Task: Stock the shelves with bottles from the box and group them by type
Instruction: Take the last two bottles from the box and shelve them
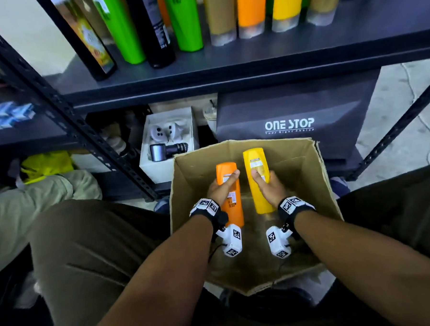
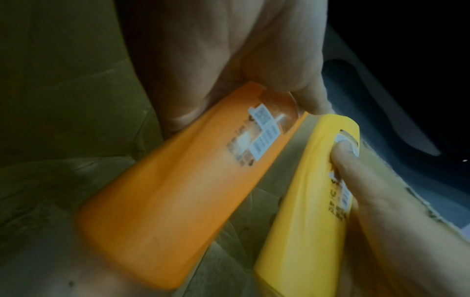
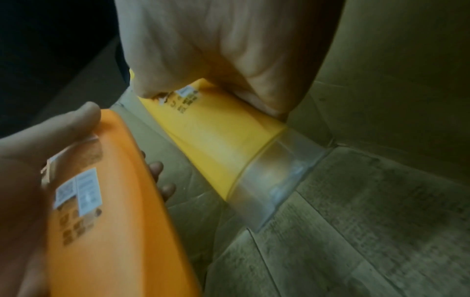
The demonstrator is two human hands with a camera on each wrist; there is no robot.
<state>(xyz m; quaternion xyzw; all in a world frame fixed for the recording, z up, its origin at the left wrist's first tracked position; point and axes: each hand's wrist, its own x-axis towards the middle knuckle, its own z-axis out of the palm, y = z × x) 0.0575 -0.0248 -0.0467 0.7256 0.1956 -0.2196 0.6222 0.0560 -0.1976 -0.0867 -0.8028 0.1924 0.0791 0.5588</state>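
Note:
Inside the open cardboard box (image 1: 306,163) my left hand (image 1: 222,188) grips an orange bottle (image 1: 232,199), thumb laid across its label. Beside it my right hand (image 1: 268,185) grips a yellow bottle (image 1: 256,178) the same way. Both bottles lie lengthwise, their flat ends pointing toward the shelf. The left wrist view shows the orange bottle (image 2: 178,191) under my palm and the yellow bottle (image 2: 312,211) to its right. In the right wrist view the yellow bottle (image 3: 216,136) has a clear cap resting near the box floor, with the orange bottle (image 3: 114,221) at left.
The dark shelf (image 1: 253,58) above the box carries green (image 1: 184,20), black (image 1: 154,29), tan (image 1: 219,13), orange (image 1: 252,8) and yellow (image 1: 288,7) bottles. Under it stand a black "ONE STOP" box (image 1: 293,116) and a white tray (image 1: 168,140). My knees flank the cardboard box.

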